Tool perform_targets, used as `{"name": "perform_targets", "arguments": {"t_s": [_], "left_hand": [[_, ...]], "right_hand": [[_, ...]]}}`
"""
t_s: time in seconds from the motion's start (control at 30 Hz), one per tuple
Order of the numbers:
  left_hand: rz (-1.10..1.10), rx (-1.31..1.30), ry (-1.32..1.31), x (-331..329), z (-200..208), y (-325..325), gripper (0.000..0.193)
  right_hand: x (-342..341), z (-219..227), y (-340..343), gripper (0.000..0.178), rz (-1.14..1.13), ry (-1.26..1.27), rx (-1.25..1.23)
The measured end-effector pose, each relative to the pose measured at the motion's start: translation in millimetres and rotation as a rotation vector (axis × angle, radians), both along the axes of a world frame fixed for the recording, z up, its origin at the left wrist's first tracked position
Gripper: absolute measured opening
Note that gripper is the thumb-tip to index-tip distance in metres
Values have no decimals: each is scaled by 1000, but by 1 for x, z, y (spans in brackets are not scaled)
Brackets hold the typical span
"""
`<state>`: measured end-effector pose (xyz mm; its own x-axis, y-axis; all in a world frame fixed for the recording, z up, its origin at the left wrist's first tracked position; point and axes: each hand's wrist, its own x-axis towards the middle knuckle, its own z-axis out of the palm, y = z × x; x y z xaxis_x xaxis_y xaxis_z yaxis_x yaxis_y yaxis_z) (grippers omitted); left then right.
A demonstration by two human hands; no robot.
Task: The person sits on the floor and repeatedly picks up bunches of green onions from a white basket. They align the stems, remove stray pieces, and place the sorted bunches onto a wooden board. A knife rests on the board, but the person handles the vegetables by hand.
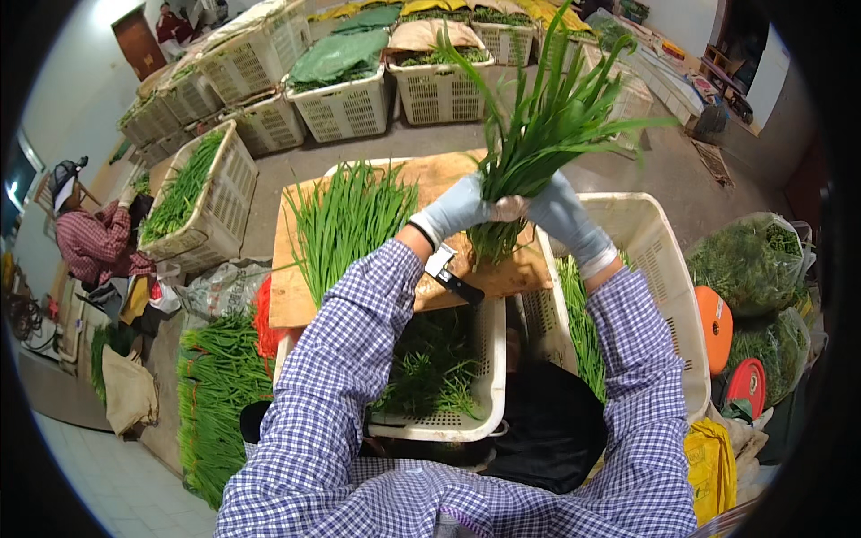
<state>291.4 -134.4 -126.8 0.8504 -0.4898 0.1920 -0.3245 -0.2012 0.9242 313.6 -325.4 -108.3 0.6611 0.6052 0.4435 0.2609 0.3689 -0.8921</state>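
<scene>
A bunch of garlic chives [538,143], long flat green leaves fanning out at the top, stands upright above a wooden board [439,175]. My left hand [456,212], in a pale blue glove, is closed round its left side. My right hand [565,215], gloved likewise, grips it from the right. The lower stalks hang between my hands, close over the board. More loose chives [350,215] lie on the board's left part. A small white and black object [453,276] shows beside my left wrist; its kind is unclear.
The board rests on a white crate [489,386] with loose greens inside. Another crate [659,269] holding chives stands at right. Tied bundles [211,403] lie at left. A person [90,224] sits by a filled crate [220,202]. Covered crates [341,103] line the back; bagged greens [749,269] stand right.
</scene>
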Motion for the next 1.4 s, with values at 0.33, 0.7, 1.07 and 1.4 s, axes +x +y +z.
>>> {"name": "perform_targets", "arguments": {"t_s": [0.33,0.7,1.07,1.4], "left_hand": [[23,-106,-113,9,5,-14,38],[113,94,54,-148,72,-8,61],[720,-1254,777,-362,-159,45,47],[100,-1711,509,-364,-139,42,53]], "right_hand": [[-14,56,5,40,-684,-1113,-404],[-128,94,12,26,-524,-514,-329],[-247,118,57,19,-198,-19,-182],[-238,111,73,25,-224,-118,-195]]}}
